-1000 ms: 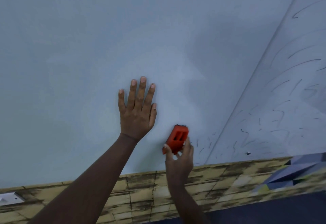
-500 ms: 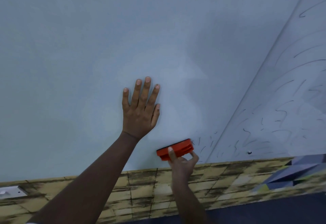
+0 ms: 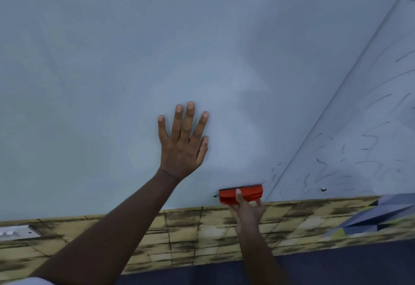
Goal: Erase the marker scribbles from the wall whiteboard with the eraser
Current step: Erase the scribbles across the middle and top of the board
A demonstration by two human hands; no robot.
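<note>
Two hands are up at the wall: the left hand (image 3: 183,148) and the right hand (image 3: 247,211). One red eraser (image 3: 241,195), two whiteboard panels (image 3: 112,60), one switch plate (image 3: 15,232) far left.

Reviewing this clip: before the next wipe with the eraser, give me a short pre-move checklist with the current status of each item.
1. Eraser gripped by right hand: ok, thumb and fingers pinch it.
2. Eraser against whiteboard: cannot tell; it sits at the lower edge, contact not visible.
3. Left hand clear of the wipe path: ok, spread flat on the board, up and left of the eraser.
4. Scribbles left to erase: not ok, short marks remain just right of the eraser.
5. Adjoining panel: not ok, many marks remain.
</note>
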